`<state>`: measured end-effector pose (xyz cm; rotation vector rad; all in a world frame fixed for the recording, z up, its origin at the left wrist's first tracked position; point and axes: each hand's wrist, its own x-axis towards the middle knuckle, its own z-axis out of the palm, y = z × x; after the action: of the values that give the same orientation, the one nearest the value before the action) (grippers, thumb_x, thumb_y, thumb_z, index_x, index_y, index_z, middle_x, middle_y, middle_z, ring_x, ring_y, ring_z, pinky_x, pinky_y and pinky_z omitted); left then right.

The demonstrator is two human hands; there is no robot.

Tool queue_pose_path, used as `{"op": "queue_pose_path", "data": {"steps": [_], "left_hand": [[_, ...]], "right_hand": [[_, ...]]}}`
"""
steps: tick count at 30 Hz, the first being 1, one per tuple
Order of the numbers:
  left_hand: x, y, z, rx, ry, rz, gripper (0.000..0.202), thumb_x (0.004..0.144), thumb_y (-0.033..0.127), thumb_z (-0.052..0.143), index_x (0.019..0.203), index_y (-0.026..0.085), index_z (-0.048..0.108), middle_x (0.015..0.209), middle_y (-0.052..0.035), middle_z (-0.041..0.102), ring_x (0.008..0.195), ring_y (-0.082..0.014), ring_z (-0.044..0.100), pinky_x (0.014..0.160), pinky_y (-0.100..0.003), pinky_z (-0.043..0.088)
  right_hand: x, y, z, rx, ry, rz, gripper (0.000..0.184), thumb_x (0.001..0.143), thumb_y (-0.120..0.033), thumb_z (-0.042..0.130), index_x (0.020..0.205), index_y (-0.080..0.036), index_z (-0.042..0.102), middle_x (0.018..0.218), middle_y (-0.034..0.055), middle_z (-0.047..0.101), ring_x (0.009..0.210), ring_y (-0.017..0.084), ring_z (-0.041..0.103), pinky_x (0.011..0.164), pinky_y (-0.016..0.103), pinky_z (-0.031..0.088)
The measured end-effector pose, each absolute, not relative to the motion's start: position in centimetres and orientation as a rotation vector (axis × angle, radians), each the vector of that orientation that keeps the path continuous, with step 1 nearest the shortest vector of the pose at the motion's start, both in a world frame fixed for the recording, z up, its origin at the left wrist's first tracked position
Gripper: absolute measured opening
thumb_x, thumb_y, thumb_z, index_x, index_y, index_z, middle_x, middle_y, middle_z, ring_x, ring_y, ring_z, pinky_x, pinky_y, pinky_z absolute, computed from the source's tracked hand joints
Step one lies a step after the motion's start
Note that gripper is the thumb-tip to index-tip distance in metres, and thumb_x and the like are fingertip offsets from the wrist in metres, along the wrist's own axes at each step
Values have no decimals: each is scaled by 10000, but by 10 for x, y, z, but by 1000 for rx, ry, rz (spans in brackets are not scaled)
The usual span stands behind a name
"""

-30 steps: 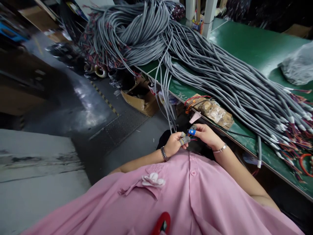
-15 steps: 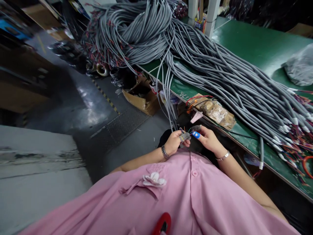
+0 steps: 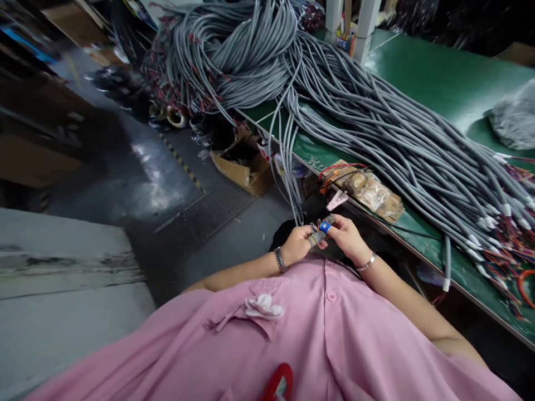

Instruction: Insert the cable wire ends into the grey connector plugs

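Observation:
In front of my waist, my left hand (image 3: 297, 244) is closed round the end of a grey cable, its fingertips wrapped in dark tape. Thin coloured wires (image 3: 314, 227) fan out above its thumb. My right hand (image 3: 348, 238) is pinched on these wires, close against the left fingers; a blue wrap (image 3: 325, 226) covers its thumb. The exact wires between the right fingers are too small to tell apart. Several grey cables (image 3: 287, 161) hang over the bench edge down towards my hands.
A thick bundle of grey cables (image 3: 376, 111) lies along the green bench (image 3: 418, 67). A taped wooden block (image 3: 376, 196) and a pink clip (image 3: 336, 200) are at its edge. Below stands an open cardboard box (image 3: 234, 167). A grey-white surface (image 3: 71, 328) is at left.
My right hand has moved left, in against my left hand, and its thumb and finger have come together on the wires. The left hand has hardly moved.

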<state>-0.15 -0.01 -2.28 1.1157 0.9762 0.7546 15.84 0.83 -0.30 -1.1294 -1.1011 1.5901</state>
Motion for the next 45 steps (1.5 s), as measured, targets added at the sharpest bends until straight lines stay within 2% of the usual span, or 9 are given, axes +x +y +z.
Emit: {"op": "queue_pose_path", "data": {"steps": [4, 10, 16, 21, 26, 35, 45], "left_hand": [[1, -1, -27, 950, 1006, 879, 364, 754, 462, 691, 820, 105, 666, 713, -103, 722, 600, -187, 678, 617, -305, 540], [6, 1, -31, 724, 1001, 937, 394, 700, 453, 741, 848, 104, 633, 660, -89, 704, 547, -187, 669, 560, -293, 532], [3, 0, -30, 766, 987, 941, 385, 724, 464, 715, 831, 103, 634, 681, -95, 710, 564, -185, 672, 560, -289, 533], [3, 0, -28, 783, 1013, 939, 406, 713, 489, 718, 822, 108, 632, 673, -86, 707, 552, -184, 668, 569, -301, 537], [5, 0, -28, 754, 1038, 960, 424, 714, 507, 715, 830, 111, 622, 666, -84, 706, 545, -182, 668, 547, -286, 524], [5, -1, -29, 767, 1030, 979, 427, 731, 515, 702, 834, 110, 614, 667, -79, 705, 546, -176, 666, 531, -266, 505], [6, -3, -28, 802, 1082, 988, 410, 731, 504, 699, 860, 123, 619, 690, -78, 713, 560, -177, 672, 508, -244, 466]], "right_hand": [[151, 10, 1, -1170, -1020, 1550, 276, 705, -420, 726, 677, -200, 561, 571, -30, 543, 516, 102, 452, 520, 256, 400], [148, 9, 3, -1166, -923, 1559, 277, 693, -405, 737, 694, -202, 548, 560, -46, 516, 491, 89, 429, 498, 249, 391], [147, 11, 10, -1148, -971, 1667, 264, 721, -432, 727, 769, -213, 587, 565, -32, 544, 517, 112, 485, 520, 265, 409], [144, 12, 3, -1199, -950, 1576, 277, 686, -422, 754, 714, -196, 596, 580, -29, 541, 512, 95, 438, 507, 254, 388], [145, 10, -6, -1242, -915, 1497, 298, 672, -427, 768, 730, -178, 616, 651, -25, 572, 571, 94, 456, 565, 251, 402], [154, 2, -2, -1163, -944, 1590, 287, 698, -417, 764, 788, -177, 634, 707, -7, 603, 624, 114, 499, 629, 279, 418], [155, -5, -2, -1258, -991, 1458, 224, 727, -396, 714, 746, -190, 629, 676, -3, 595, 618, 128, 489, 594, 271, 417]]}}
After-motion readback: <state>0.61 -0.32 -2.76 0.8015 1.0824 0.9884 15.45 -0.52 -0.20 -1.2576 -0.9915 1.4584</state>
